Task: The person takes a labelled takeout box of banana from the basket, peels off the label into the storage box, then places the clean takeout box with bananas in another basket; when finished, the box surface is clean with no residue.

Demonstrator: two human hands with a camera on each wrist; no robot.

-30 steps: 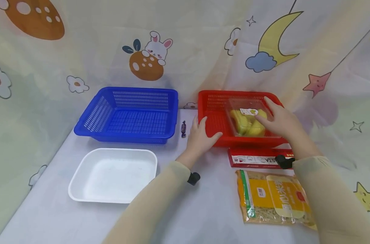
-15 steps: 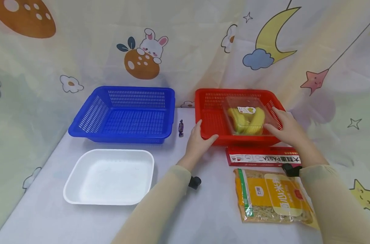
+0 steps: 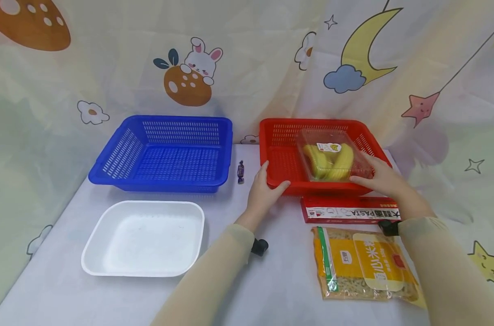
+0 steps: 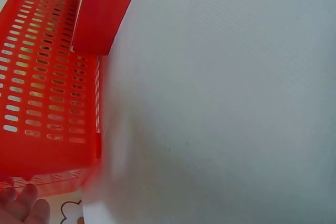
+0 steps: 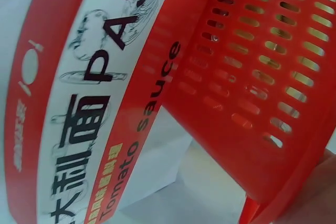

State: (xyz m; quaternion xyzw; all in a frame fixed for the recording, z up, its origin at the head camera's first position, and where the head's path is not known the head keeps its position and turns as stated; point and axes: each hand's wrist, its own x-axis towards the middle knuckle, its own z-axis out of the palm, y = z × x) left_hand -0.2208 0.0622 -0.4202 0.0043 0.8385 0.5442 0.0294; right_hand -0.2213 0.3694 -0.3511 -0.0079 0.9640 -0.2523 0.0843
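A clear plastic box of yellow bananas [image 3: 328,160], with a label on its lid, lies in the right part of the red basket [image 3: 285,165]. My right hand [image 3: 381,176] is over the basket's front right corner, fingers and thumb extended near the box; its exact contact is unclear. At the front left corner my left hand [image 3: 263,194] rests against the basket, thumb spread along the front rim. Its fingertips [image 4: 23,205] show beside the basket end in the left wrist view. A red pasta box [image 3: 350,210] lies in front of the basket, below my right hand.
To the left stand a blue basket [image 3: 169,185] and a white tray [image 3: 142,271]. A small wrapped candy [image 3: 240,173] lies between the two baskets. An orange noodle bag [image 3: 365,265] lies in front of the pasta box. A printed cloth [image 3: 255,81] hangs behind.
My right hand has shifted off the top of the banana box to the basket's front right corner, its fingers lower. My left hand stays at the left corner. The view has turned slightly.
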